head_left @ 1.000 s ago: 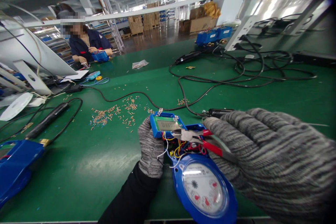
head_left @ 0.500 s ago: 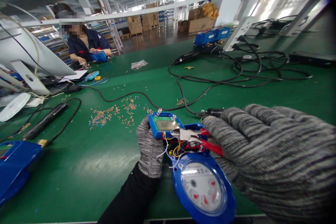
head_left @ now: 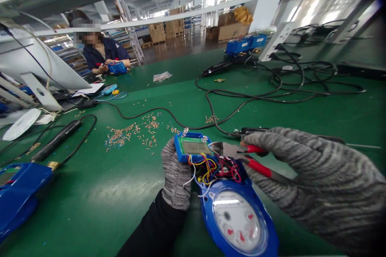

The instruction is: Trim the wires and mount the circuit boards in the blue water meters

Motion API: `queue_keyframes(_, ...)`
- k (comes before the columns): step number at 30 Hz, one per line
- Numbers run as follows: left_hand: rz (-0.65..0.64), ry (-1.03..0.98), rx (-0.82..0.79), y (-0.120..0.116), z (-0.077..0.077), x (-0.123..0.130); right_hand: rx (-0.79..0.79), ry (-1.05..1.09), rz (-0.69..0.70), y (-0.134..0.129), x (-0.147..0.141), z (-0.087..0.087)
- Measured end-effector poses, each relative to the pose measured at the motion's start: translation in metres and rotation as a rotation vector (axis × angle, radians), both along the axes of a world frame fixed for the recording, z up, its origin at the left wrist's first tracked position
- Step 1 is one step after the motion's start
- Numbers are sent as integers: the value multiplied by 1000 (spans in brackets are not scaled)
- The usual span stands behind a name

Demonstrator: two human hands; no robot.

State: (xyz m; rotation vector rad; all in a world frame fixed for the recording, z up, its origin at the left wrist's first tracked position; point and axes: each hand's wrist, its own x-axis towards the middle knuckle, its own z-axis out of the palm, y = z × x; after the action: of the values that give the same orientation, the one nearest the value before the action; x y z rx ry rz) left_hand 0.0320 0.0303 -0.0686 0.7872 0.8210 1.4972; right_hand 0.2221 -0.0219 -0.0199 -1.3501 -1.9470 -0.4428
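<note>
My left hand (head_left: 176, 178), in a grey knitted glove, is closed on the left side of a small blue housing with a display (head_left: 194, 147). This housing is joined by loose red, yellow and white wires (head_left: 208, 168) to a blue water meter (head_left: 238, 219), whose round dial faces up. In my gloved right hand (head_left: 313, 172) is a pair of red-handled cutting pliers (head_left: 233, 150), its handles spread apart. The plier jaws are at the right edge of the display housing, by a thin white wire; whether they touch it I cannot tell.
Small copper-coloured pieces (head_left: 120, 134) lie scattered on the green table (head_left: 120, 196). Black cables (head_left: 253, 92) cross it. A black-handled tool (head_left: 57, 140) and another blue meter (head_left: 22, 196) are at left. Across the table a person (head_left: 105, 54) handles a blue unit. Blue units (head_left: 245, 44) stand at the back.
The pliers have moved from the display's lower right corner to its right edge, and their handles are wider apart. More wires show. My left hand keeps its hold on the housing.
</note>
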Motion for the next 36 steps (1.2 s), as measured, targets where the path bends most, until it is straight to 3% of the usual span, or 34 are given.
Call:
queue_keyframes(6,42,-21,85,4,-2,-3,-79,-131,47,0,10,-1)
queue_keyframes(11,41,-55,292,4,-5,-5,-53,-271,77,0,18,10)
queue_keyframes(18,-14,-27,460,-3,7,-5,18,-359,76,-10,18,24)
queue_keyframes(26,113,209,461,-7,4,-10,87,-417,40,-2,11,32)
queue_keyframes(31,189,404,536,-8,2,-12,68,-493,97,-5,18,43)
queue_keyframes(36,208,470,553,-11,1,-14,32,-573,125,-9,19,49)
